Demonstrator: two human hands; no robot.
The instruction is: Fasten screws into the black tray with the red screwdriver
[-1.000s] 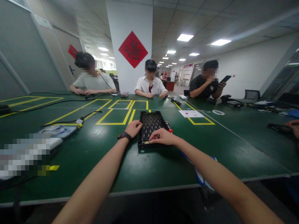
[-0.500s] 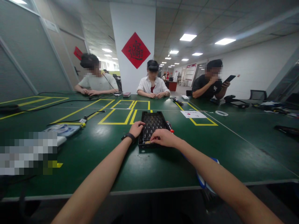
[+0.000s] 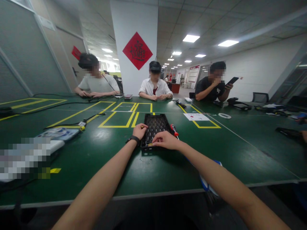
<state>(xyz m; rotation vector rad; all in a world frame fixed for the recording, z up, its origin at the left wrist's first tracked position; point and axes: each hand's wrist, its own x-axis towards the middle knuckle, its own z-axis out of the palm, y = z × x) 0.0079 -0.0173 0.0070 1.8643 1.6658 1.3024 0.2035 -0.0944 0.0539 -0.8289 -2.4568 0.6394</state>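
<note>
A black rectangular tray (image 3: pixel 155 117) with rows of small dark cells or shiny parts lies in front of me on the green table. My left hand (image 3: pixel 139 132) grips its left side wall, fingers curled at the rim; a dark band is round that wrist. Over the tray's near end my right hand (image 3: pixel 165 140) has its fingertips pinched together. Close against those fingertips is a small yellowish piece (image 3: pixel 150 144) at the near edge. What is inside the pinch is hidden. Just right of the tray lies a red-and-black-handled tool (image 3: pixel 174 130), like a screwdriver.
Yellow tape outlines mark the green table (image 3: pixel 115 166). To the left lie a pale flat pack (image 3: pixel 61 133) and black cables. A white sheet (image 3: pixel 196 117) and a white ring (image 3: pixel 224 116) are on the right. Several people sit across the table, one holding a dark tablet (image 3: pixel 231 82).
The view has shifted slightly, and most things appear a little further left. The red-handled tool shows more fully beside the right hand. Both hands stay at the tray.
</note>
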